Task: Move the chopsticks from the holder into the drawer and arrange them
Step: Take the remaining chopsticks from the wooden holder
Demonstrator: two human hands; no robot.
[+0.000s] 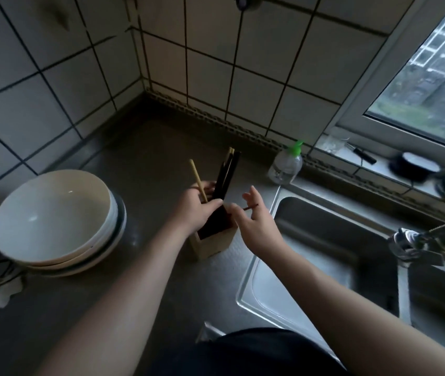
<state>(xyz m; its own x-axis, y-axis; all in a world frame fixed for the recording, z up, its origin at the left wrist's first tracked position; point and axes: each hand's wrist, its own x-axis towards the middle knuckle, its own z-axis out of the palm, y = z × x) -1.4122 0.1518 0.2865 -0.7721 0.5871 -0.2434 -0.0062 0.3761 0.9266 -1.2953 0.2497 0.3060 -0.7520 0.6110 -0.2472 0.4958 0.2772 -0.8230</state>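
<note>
A square wooden chopstick holder (213, 244) stands on the grey counter just left of the sink. My left hand (193, 208) grips a bundle of chopsticks (225, 176) right above the holder's mouth; most are black, a few pale wooden, and one pale stick leans out to the left. My right hand (254, 221) is beside the holder on its right and pinches a thin reddish chopstick (251, 207) that points right, with the other fingers spread. No drawer is in view.
A stack of white bowls (53, 221) sits to the left on the counter (140, 147). The steel sink (321, 267) and its tap (416, 242) lie to the right. A clear bottle with a green cap (286, 165) stands behind the sink. Tiled walls close the corner.
</note>
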